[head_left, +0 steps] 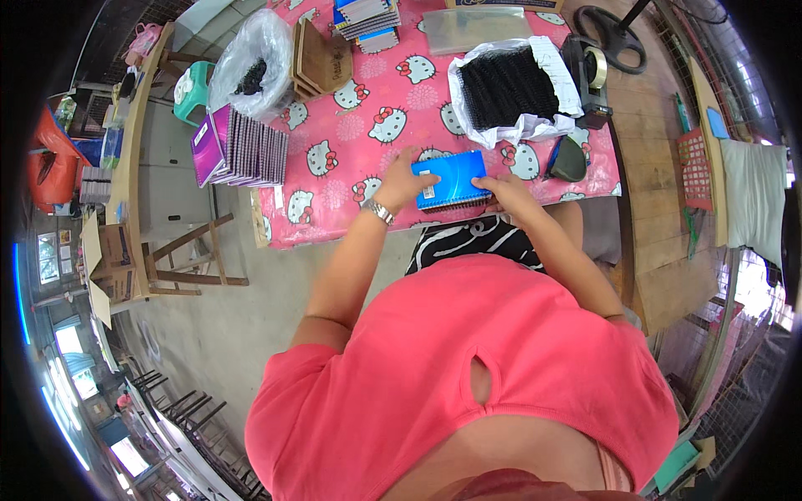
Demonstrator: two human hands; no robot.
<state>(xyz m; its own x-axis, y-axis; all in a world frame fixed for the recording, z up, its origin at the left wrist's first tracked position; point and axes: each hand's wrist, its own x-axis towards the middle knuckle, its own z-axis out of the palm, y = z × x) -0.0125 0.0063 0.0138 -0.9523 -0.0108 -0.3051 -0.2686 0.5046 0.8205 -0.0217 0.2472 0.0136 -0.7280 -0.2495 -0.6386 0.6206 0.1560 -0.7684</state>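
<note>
A blue spiral notebook (458, 174) lies at the table's near edge, its coil edge toward me. My left hand (403, 180), with a watch on the wrist, grips its left side, thumb on the cover and fingers along the edge. At the right side, my right hand (508, 194) pinches the near corner, thumb on top and the other fingers partly hidden. Beyond it a box lined with white plastic (464, 108) holds many black binding coils (510, 88). A dark green rounded object (568, 159) sits to the right of the notebook.
Purple spiral notebooks (251, 150) stand stacked at the table's left. Behind them are a clear plastic bag (266, 46) with black pieces and wooden boards (326, 63). More notebooks (368, 21) lie at the back. A tape dispenser (591, 75) stands on the right. Pink patterned cloth (351, 171) covers the table.
</note>
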